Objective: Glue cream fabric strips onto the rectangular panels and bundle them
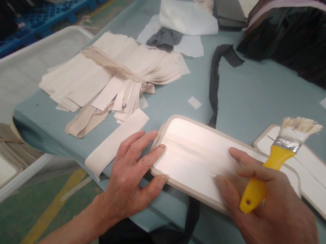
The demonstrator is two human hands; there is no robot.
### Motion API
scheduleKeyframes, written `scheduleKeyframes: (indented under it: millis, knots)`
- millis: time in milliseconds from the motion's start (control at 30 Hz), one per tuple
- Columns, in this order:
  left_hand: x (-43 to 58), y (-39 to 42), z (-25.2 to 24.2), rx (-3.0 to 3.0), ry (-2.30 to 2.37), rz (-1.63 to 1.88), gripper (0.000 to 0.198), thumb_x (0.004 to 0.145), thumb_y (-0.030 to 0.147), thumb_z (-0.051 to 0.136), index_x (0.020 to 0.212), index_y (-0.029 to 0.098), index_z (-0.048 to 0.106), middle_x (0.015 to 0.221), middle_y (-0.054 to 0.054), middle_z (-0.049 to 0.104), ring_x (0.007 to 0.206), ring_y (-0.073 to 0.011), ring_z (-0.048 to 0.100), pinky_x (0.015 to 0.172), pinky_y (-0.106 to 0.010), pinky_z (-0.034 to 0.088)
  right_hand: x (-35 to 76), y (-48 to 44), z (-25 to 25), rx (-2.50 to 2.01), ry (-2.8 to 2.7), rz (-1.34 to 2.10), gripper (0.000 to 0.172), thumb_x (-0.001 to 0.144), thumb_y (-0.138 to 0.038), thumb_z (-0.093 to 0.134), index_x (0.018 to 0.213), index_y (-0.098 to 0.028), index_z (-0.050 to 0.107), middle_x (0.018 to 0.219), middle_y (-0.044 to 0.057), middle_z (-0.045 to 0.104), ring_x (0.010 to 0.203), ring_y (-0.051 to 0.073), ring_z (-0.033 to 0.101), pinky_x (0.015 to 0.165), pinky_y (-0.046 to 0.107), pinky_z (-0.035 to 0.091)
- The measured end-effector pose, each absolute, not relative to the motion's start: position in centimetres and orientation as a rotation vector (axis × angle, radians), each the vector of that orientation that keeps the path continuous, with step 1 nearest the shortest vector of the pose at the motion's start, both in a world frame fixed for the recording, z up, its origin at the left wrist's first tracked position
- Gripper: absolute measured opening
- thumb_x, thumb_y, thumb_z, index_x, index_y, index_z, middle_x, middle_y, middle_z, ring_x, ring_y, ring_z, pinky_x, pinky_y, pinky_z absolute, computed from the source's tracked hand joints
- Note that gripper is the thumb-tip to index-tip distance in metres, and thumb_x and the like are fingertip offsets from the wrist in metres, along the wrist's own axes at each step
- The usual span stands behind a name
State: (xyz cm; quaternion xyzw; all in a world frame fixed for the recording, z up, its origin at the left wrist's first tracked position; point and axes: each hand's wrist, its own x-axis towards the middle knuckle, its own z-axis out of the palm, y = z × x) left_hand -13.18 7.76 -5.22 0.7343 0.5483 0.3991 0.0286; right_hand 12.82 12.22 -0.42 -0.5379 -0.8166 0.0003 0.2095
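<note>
A stack of white rounded-corner boards (pixel 188 161) with beige edges lies near the table's front edge. My left hand (pixel 135 174) grips its left end, fingers along the end and thumb at the near corner. In my right hand (pixel 271 208) a yellow-handled paintbrush (pixel 280 155) is held between the fingers, its pale bristles pointing up and away. The thumb and fingertips of that same hand touch the top board, which has a strip running along its middle. A loose beige strip (pixel 118 144) lies just left of my left hand.
A tied bundle of beige strips (pixel 109 71) lies at the left of the table (pixel 179 88). More boards (pixel 324 175) lie at the right. Black fabric (pixel 306 40) is piled at the back right. A dark strip (pixel 215 85) runs behind the stack. A white bin (pixel 49 47) stands left.
</note>
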Motion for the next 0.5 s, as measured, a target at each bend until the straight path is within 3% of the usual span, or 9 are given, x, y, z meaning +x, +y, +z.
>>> scheduleKeyframes:
  millis: [500]
  knots:
    - [-12.3, 8.1, -4.0, 2.096, 1.676, 1.264, 0.029, 0.092, 0.016, 0.062, 0.12, 0.022, 0.061, 0.141, -0.015, 0.065, 0.138, -0.0295, 0.059, 0.121, -0.059, 0.046, 12.4, 12.1, -0.4, -1.484, -2.228, 0.035, 0.026, 0.104, -0.052, 0.056, 0.103, -0.026, 0.052, 0.124, 0.01, 0.08, 0.099, 0.028, 0.078, 0.081, 0.039, 0.057]
